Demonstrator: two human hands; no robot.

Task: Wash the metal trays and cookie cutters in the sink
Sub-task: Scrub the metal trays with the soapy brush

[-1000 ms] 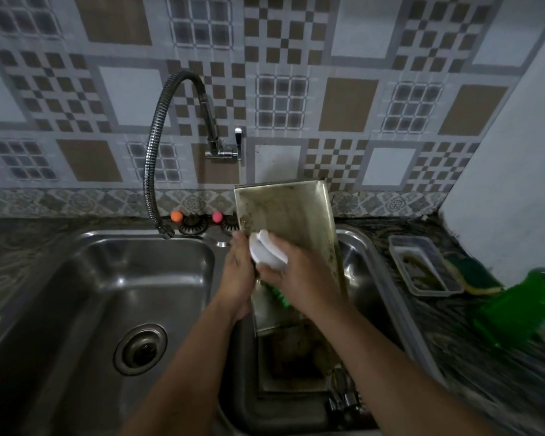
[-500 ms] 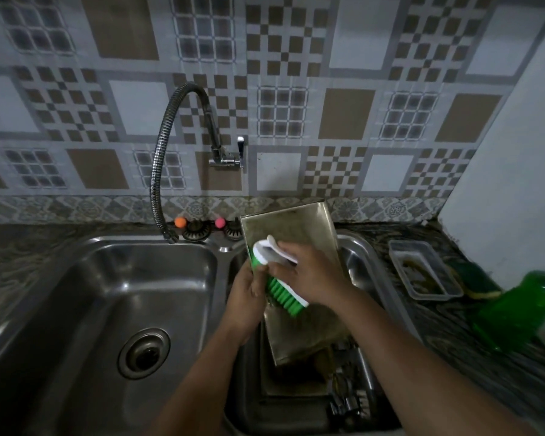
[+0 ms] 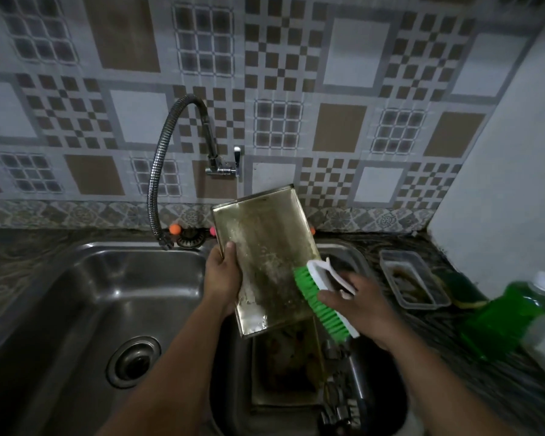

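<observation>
The head view showed scrubbing under way; the left hand (image 3: 222, 278) gripped the stained rectangular metal tray (image 3: 266, 256) by its edge, tilted above the right steel sink basin (image 3: 356, 253); the right hand (image 3: 356, 305) clasped the green-bristled white brush (image 3: 320, 297) at the tray's right rim; next probably another stroke, then rinsing.

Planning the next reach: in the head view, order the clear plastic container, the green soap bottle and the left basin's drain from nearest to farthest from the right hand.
From the right hand:
1. Clear plastic container, just to its right on the counter.
2. Green soap bottle, farther right, at the counter's edge.
3. Drain, far left, in the left basin.
</observation>
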